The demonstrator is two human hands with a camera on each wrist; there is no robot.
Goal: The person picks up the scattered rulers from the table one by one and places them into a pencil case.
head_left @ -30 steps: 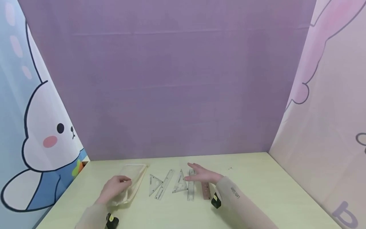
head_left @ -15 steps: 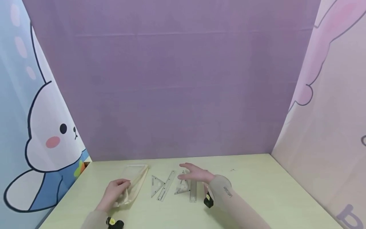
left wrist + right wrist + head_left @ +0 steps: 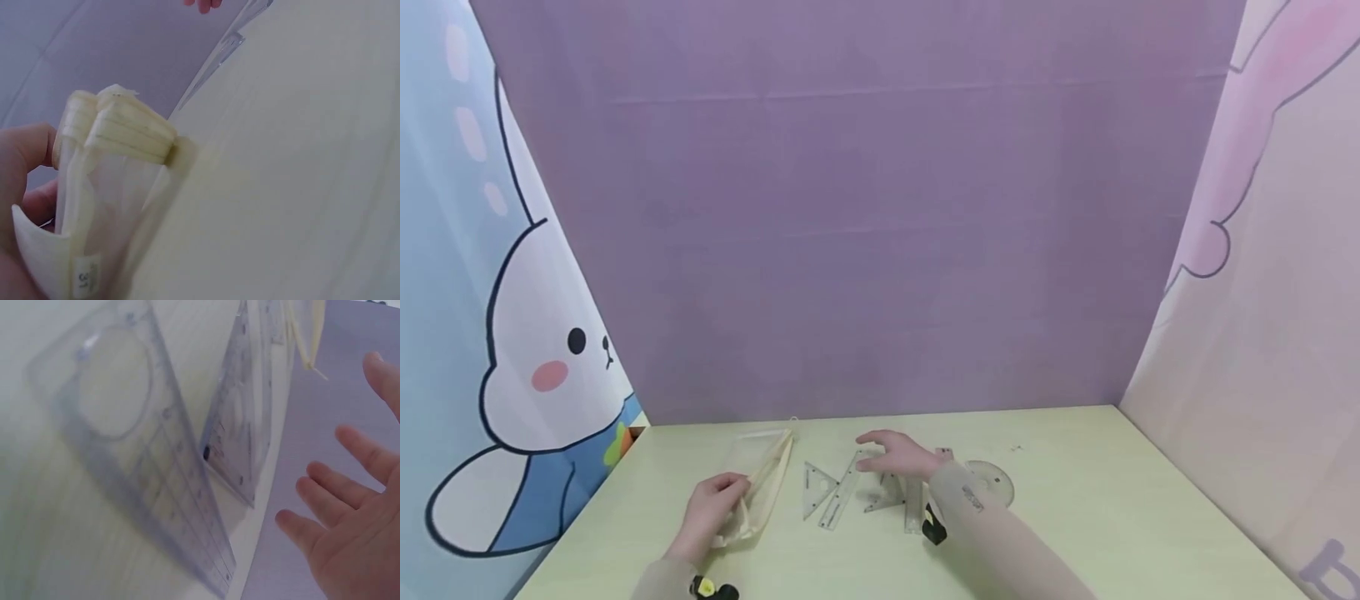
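Note:
My left hand grips the edge of a clear pouch with cream trim at the table's left; in the left wrist view, thumb and fingers pinch this pouch near its trimmed corner. My right hand hovers with fingers spread and holds nothing. Under and beside it lie a clear set square, partly covered, and a clear straight ruler. Left of these are another ruler and a smaller set square. The right wrist view shows a set square close up, away from the fingers.
A clear protractor lies right of the right forearm, partly behind the sleeve. A reddish ruler is mostly hidden by that sleeve. A purple backdrop rises behind the table; printed curtains flank both sides.
My right hand has moved left over the set square and ruler, uncovering the protractor. The left hand keeps its grip on the pouch. The head view has shifted slightly.

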